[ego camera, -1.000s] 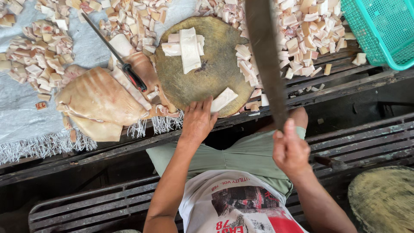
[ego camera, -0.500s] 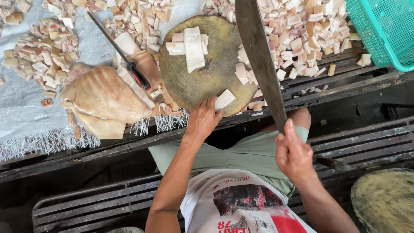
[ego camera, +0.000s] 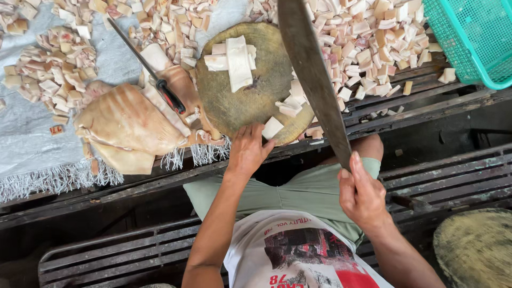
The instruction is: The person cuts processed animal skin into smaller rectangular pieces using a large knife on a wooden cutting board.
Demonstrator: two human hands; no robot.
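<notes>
Head view looks straight down on a person seated at a low slatted wooden platform. Their right hand [ego camera: 362, 194] is closed around the handle of a long cleaver [ego camera: 312, 80], fingers wrapped tight; the broad dull blade rises away from the hand and slants up over the right edge of a round wooden chopping block [ego camera: 240, 101]. The left hand [ego camera: 248, 149] rests at the near rim of that block, fingers loosely spread and lightly curled, holding nothing, with the fingertips just beside a small pale cut piece [ego camera: 273, 128].

On top of the block, towards its far side, lie several pale strips [ego camera: 234, 61] stacked crosswise. A few more cut chunks sit at the block's right edge, under the blade.

Left of the block lies a large tan slab [ego camera: 128, 125] with a smooth, rounded skin. A second, slimmer knife [ego camera: 152, 72] with a red and black handle rests across it. Beneath these is a grey cloth [ego camera: 32, 154] with a white fringe. Heaps of small cut cubes [ego camera: 368, 42] cover the surface beyond the block and to the left. A teal plastic basket [ego camera: 474, 37] stands at the upper right corner.
</notes>
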